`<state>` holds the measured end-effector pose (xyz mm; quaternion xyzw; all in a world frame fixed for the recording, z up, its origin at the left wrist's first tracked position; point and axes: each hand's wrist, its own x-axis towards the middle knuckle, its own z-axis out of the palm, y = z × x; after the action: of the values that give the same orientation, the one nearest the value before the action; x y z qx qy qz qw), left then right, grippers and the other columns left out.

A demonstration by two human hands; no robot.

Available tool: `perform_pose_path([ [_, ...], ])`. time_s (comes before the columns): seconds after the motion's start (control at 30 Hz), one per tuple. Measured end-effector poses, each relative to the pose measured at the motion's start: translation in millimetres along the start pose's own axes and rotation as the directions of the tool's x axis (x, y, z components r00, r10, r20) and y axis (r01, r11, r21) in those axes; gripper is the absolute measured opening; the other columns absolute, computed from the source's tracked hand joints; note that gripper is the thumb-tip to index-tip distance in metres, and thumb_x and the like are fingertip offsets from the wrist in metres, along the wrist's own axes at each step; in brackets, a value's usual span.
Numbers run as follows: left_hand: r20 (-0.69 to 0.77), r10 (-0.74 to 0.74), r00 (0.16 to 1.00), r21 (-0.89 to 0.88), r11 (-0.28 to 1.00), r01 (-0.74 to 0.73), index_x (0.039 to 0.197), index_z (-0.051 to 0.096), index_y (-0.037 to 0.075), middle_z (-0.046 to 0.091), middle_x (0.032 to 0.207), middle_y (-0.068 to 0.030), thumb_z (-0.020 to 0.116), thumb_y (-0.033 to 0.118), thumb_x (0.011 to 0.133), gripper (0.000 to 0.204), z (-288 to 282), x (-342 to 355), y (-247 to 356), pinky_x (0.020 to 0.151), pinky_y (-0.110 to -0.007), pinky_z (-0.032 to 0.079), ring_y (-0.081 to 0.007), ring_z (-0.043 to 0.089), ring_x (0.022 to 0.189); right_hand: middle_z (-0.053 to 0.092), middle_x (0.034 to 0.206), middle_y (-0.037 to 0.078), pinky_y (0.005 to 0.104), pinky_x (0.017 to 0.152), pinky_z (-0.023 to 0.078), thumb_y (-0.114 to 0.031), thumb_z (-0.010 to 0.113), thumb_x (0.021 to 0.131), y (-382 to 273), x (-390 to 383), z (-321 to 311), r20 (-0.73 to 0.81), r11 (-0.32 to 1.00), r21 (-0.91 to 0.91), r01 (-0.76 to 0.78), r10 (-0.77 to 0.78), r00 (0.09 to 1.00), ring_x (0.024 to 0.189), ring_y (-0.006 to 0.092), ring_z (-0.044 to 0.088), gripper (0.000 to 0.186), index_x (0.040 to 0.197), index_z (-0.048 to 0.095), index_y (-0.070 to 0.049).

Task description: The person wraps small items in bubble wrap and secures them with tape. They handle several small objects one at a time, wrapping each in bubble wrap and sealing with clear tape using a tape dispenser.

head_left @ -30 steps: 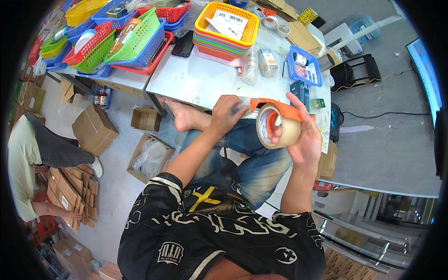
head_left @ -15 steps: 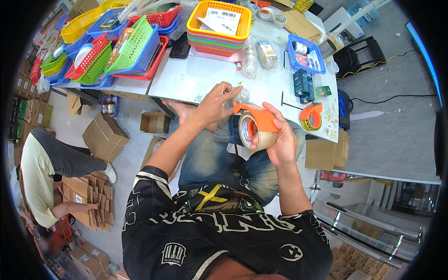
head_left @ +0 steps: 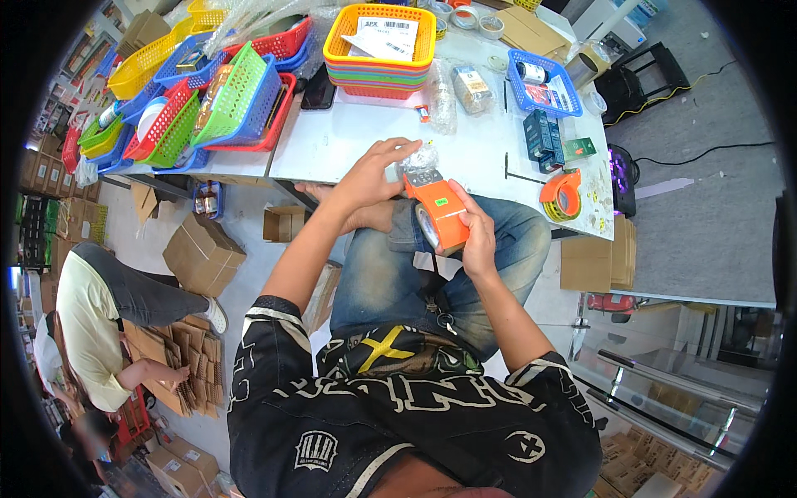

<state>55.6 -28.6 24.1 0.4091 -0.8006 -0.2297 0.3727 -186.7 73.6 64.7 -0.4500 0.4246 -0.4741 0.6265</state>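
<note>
My right hand grips an orange tape dispenser loaded with a wide roll of tape. Its metal cutting end presses against a small bundle in clear bubble wrap at the table's near edge. My left hand holds that bundle from the left, fingers curved over its far side and thumb near the dispenser's tip. What lies inside the wrap cannot be made out. Beyond it on the white table lie two more bubble-wrapped items, a long one and a shorter one.
Stacked baskets with papers on top stand at the back, beside a black phone. Filled baskets crowd the left. Rightward are a blue basket, dark green boxes and another tape dispenser. A person handles flattened cardboard at left.
The dispenser has tipped forward, bringing its cutting end onto the wrapped bundle. My left hand has shifted from pointing over the bundle to holding its side. The view has moved slightly.
</note>
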Motion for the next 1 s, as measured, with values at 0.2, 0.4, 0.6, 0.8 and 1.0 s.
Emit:
perform_pose_path([
  [0.2, 0.034, -0.11, 0.993, -0.317, 0.942, 0.115, 0.132, 0.073, 0.003, 0.071, 0.135, -0.0184, 0.077, 0.021, 0.095, 0.041, -14, 20, -6, 0.111, -0.038, 0.047, -0.0263, 0.066, 0.126, 0.063, 0.145, 0.022, 0.0343, 0.118, 0.039, -0.012, 0.04, 0.097, 23, 7, -9, 0.033, 0.958, -0.222, 0.184, -0.181, 0.983, 0.136, 0.0239, 0.057, 0.06, 0.151, 0.05, 0.012],
  [0.4, 0.044, -0.335, 0.941, -0.409, 0.854, 0.323, 0.113, 0.081, 0.001, 0.079, 0.094, -0.0132, 0.087, 0.035, 0.086, 0.043, 25, 37, -5, 0.078, -0.03, 0.056, -0.0143, 0.07, 0.082, 0.061, 0.148, 0.019, 0.0335, 0.115, 0.042, -0.008, 0.046, 0.099, 26, 2, -4, 0.076, 0.938, -0.272, 0.213, -0.2, 0.977, 0.133, 0.0211, 0.059, 0.058, 0.154, 0.047, 0.011],
  [0.6, 0.036, -0.444, 0.895, -0.356, 0.831, 0.427, 0.1, 0.084, 0.003, 0.069, 0.064, -0.0063, 0.094, 0.043, 0.076, 0.048, 37, 46, -13, 0.058, -0.029, 0.051, -0.0103, 0.06, 0.055, 0.068, 0.138, 0.019, 0.0329, 0.104, 0.052, -0.006, 0.071, 0.096, 15, -11, 3, 0.094, 0.936, -0.246, 0.253, -0.237, 0.967, 0.121, 0.0158, 0.064, 0.071, 0.159, 0.04, 0.008],
  [0.8, 0.04, -0.453, 0.891, -0.371, 0.821, 0.434, 0.096, 0.085, 0.004, 0.072, 0.068, -0.0069, 0.093, 0.045, 0.075, 0.047, 33, 51, -21, 0.064, -0.03, 0.053, -0.0122, 0.063, 0.061, 0.069, 0.136, 0.018, 0.0315, 0.102, 0.053, -0.008, 0.072, 0.097, 9, -33, 2, 0.043, 0.957, -0.235, 0.17, -0.164, 0.986, 0.116, 0.0146, 0.066, 0.071, 0.157, 0.04, 0.011],
  [1.0, -0.009, -0.395, 0.918, -0.301, 0.877, 0.375, 0.098, 0.084, 0.003, 0.076, 0.075, -0.0111, 0.093, 0.044, 0.075, 0.048, 39, 51, -11, 0.071, -0.032, 0.056, -0.0154, 0.069, 0.067, 0.074, 0.112, 0.015, 0.0295, 0.075, 0.059, -0.01, 0.07, 0.099, 6, -13, -3, -0.044, 0.954, -0.298, 0.037, -0.052, 0.998, 0.087, 0.0139, 0.071, 0.058, 0.152, 0.052, 0.003],
])
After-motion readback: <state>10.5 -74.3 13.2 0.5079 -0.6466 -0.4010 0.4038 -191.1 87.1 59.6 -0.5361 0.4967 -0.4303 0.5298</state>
